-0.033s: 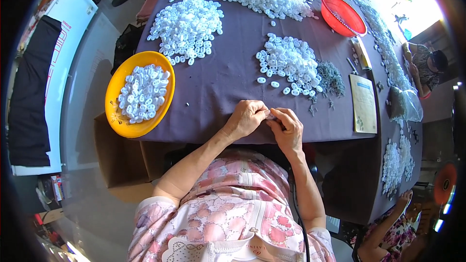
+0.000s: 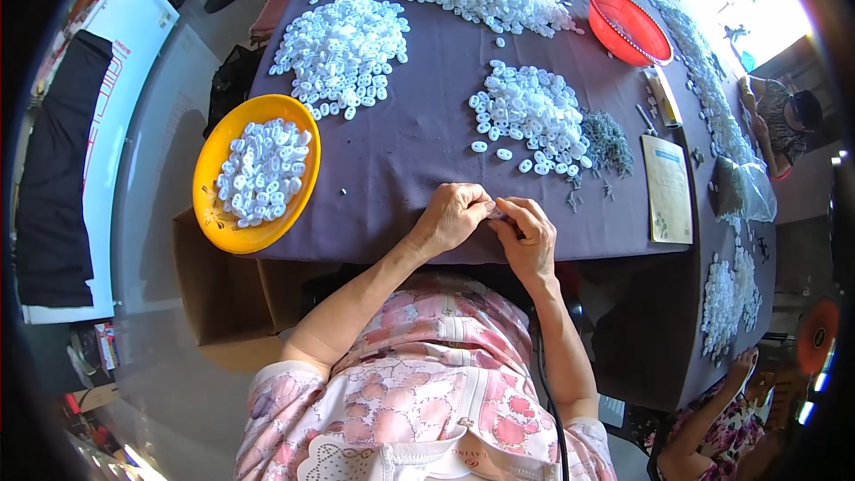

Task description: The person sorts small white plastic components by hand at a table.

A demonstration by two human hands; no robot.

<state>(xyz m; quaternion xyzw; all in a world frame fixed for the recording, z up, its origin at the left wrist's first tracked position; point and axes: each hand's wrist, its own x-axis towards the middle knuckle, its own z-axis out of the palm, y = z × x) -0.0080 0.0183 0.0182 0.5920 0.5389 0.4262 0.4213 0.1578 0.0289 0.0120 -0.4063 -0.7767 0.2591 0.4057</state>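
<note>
My left hand (image 2: 454, 217) and my right hand (image 2: 527, 233) meet at the table's near edge, fingertips pinched together. Between them shows a bit of a small white plastic piece (image 2: 496, 211), mostly covered by the fingers. It resembles the white oval two-holed pieces (image 2: 525, 111) heaped just beyond my hands. Beside that heap, to the right, lies a pile of small grey-green parts (image 2: 607, 142), too fine to make out singly. On the left, a yellow oval dish (image 2: 207, 200) holds many white oval pieces.
Larger heaps of white pieces (image 2: 343, 49) cover the table's far side. A red basket (image 2: 655, 46), a tan booklet (image 2: 668, 200) and a clear bag (image 2: 757, 191) lie to the right. Two other people sit at the right. An open cardboard box (image 2: 214, 294) stands below the left corner.
</note>
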